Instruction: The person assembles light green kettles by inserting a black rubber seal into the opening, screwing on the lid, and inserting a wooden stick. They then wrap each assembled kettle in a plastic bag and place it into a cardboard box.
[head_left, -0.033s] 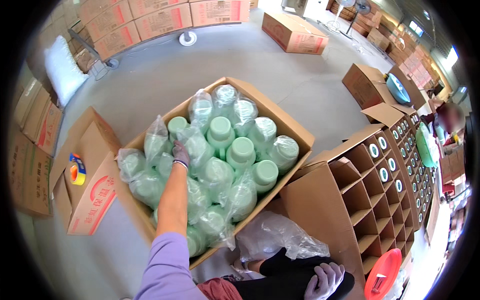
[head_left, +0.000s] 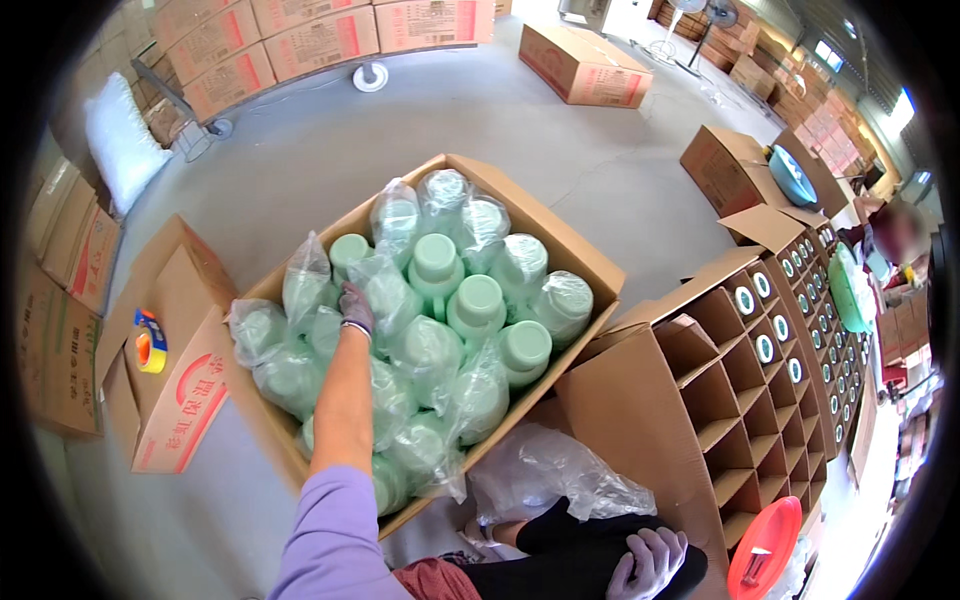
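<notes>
An open cardboard box (head_left: 612, 268) holds several pale green lidded bottles, most wrapped in clear plastic bags. Into its left half reaches my left hand (head_left: 357, 306) in a thin glove, with its fingers bent down against a bagged green bottle (head_left: 386, 302). The fingertips are partly hidden. Just beyond it stands an unwrapped green bottle (head_left: 350, 250); another unwrapped green bottle (head_left: 435, 262) with a handle is to the right. My right hand (head_left: 650, 562), also gloved, rests on my black-clad knee with its fingers apart and nothing in it.
Crumpled clear plastic bags (head_left: 550, 470) lie by my leg. To the right, a divided carton (head_left: 640, 440) has white-ringed items in some cells, beside a red basin (head_left: 765, 550). A tape roll (head_left: 150, 350) sits on a flattened carton (head_left: 190, 400). A person (head_left: 895, 235) is far right.
The whole view has shifted very slightly to the left. Both hands keep their places against the bottles and the knee.
</notes>
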